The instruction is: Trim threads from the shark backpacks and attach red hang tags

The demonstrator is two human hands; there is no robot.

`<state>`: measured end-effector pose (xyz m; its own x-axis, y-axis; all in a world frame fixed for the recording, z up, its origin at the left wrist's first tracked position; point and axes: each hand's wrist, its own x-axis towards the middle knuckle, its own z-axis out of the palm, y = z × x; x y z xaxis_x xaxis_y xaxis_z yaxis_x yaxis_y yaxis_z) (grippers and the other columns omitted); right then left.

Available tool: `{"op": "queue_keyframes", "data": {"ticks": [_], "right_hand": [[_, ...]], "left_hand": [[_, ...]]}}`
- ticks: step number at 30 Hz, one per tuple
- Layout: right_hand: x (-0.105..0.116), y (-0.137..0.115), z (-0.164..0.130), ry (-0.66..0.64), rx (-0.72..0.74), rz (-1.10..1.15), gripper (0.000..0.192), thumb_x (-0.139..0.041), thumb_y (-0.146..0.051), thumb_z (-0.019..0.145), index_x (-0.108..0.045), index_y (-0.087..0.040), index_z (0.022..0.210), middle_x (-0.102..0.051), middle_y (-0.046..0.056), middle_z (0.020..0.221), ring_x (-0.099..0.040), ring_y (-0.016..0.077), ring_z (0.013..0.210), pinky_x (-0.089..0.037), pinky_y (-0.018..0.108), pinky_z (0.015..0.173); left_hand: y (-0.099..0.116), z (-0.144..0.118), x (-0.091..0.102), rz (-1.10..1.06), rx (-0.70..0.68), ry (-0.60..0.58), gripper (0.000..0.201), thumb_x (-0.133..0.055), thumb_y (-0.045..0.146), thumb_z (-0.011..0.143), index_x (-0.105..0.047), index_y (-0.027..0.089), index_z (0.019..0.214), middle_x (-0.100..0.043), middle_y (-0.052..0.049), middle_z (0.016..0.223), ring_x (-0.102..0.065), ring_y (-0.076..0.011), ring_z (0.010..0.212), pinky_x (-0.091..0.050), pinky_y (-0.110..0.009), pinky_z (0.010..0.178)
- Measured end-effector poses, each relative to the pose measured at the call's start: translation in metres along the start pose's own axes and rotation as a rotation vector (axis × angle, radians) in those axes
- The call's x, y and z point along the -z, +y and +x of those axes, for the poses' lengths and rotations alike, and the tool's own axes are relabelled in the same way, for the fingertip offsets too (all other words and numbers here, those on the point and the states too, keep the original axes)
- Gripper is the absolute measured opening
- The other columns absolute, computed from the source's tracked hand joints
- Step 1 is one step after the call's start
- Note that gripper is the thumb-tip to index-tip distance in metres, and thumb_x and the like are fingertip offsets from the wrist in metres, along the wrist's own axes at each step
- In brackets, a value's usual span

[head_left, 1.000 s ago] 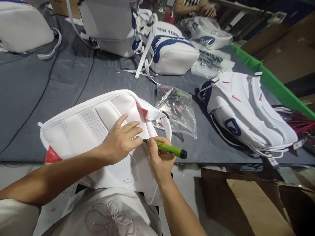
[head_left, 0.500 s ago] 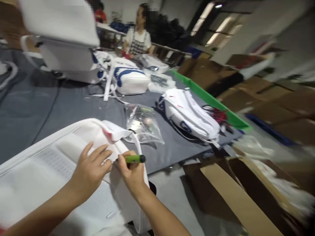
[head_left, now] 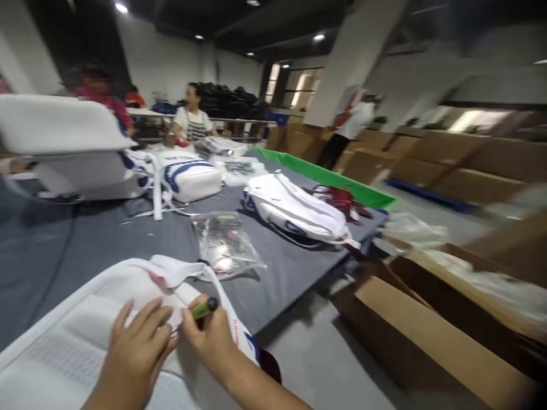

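A white backpack (head_left: 55,336) with a mesh panel lies on the table in front of me, opened toward me. My left hand (head_left: 139,341) rests on its fabric with the fingers stretched out, holding nothing. My right hand (head_left: 211,336) is closed round a green marker (head_left: 203,309) with a black end. The marker's other end points down at the bag near its edge, and its tip is hidden by my fingers. Just above both hands is the bag's folded white strap (head_left: 175,272). Beyond the strap sits a clear plastic bag (head_left: 224,247) of small items.
Other white backpacks (head_left: 294,208) stand and lie farther back on the grey table (head_left: 294,267). A green strip (head_left: 316,169) runs along its far edge. An open cardboard box (head_left: 423,336) stands on the floor at right. Several people (head_left: 194,122) are in the background.
My view has tilted upward and swung, so the table and bags sit lower and further left. My right hand still grips the marker, now more upright; my left hand stays on the backpack.
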<state>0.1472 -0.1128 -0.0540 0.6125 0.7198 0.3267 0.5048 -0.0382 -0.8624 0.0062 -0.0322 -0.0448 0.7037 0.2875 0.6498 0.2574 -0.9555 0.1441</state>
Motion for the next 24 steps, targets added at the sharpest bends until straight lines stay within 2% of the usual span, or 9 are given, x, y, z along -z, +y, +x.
{"op": "queue_keyframes", "data": {"ticks": [3, 6, 10, 19, 24], "right_hand": [[0.011, -0.002, 0.007, -0.126, 0.024, 0.075, 0.025, -0.051, -0.036, 0.090, -0.054, -0.020, 0.072, -0.055, -0.002, 0.055, -0.051, 0.0115, 0.049, -0.041, 0.021, 0.050], [0.013, -0.003, 0.008, -0.207, 0.083, 0.080, 0.026, -0.051, -0.038, 0.092, -0.054, -0.019, 0.074, -0.054, -0.002, 0.056, -0.051, 0.0113, 0.048, -0.039, 0.021, 0.050], [0.013, 0.001, 0.006, -0.140, 0.093, -0.013, 0.027, -0.049, -0.037, 0.093, -0.053, -0.020, 0.073, -0.051, -0.003, 0.053, -0.049, 0.0116, 0.046, -0.037, 0.022, 0.048], [0.012, 0.005, 0.012, -0.191, 0.140, 0.010, 0.028, -0.048, -0.039, 0.095, -0.054, -0.019, 0.076, -0.053, -0.003, 0.055, -0.050, 0.0117, 0.046, -0.039, 0.023, 0.048], [0.009, 0.007, 0.015, -0.178, 0.133, 0.009, 0.029, -0.049, -0.040, 0.095, -0.054, -0.019, 0.075, -0.053, -0.003, 0.053, -0.050, 0.0118, 0.045, -0.039, 0.023, 0.047]], "left_hand": [[0.008, 0.004, 0.002, -0.012, 0.138, -0.023, 0.016, -0.050, 0.021, 0.091, -0.062, 0.025, 0.081, -0.073, 0.002, 0.108, -0.062, -0.0234, 0.116, -0.017, -0.047, 0.120], [0.014, 0.002, 0.002, -0.044, 0.186, -0.011, 0.016, -0.050, 0.017, 0.092, -0.062, 0.022, 0.082, -0.072, 0.001, 0.110, -0.060, -0.0234, 0.119, -0.019, -0.049, 0.118], [0.014, 0.000, 0.002, -0.048, 0.169, -0.038, 0.016, -0.051, 0.015, 0.092, -0.060, 0.021, 0.080, -0.072, 0.000, 0.109, -0.058, -0.0234, 0.120, -0.019, -0.049, 0.117], [0.008, 0.000, -0.002, -0.009, 0.134, -0.028, 0.011, -0.054, 0.017, 0.090, -0.059, 0.020, 0.080, -0.071, -0.002, 0.110, -0.058, -0.0244, 0.120, -0.019, -0.051, 0.117], [0.007, -0.002, -0.001, 0.012, 0.144, -0.080, 0.008, -0.057, 0.018, 0.088, -0.059, 0.020, 0.081, -0.070, -0.003, 0.110, -0.057, -0.0250, 0.121, -0.021, -0.054, 0.118]]}}
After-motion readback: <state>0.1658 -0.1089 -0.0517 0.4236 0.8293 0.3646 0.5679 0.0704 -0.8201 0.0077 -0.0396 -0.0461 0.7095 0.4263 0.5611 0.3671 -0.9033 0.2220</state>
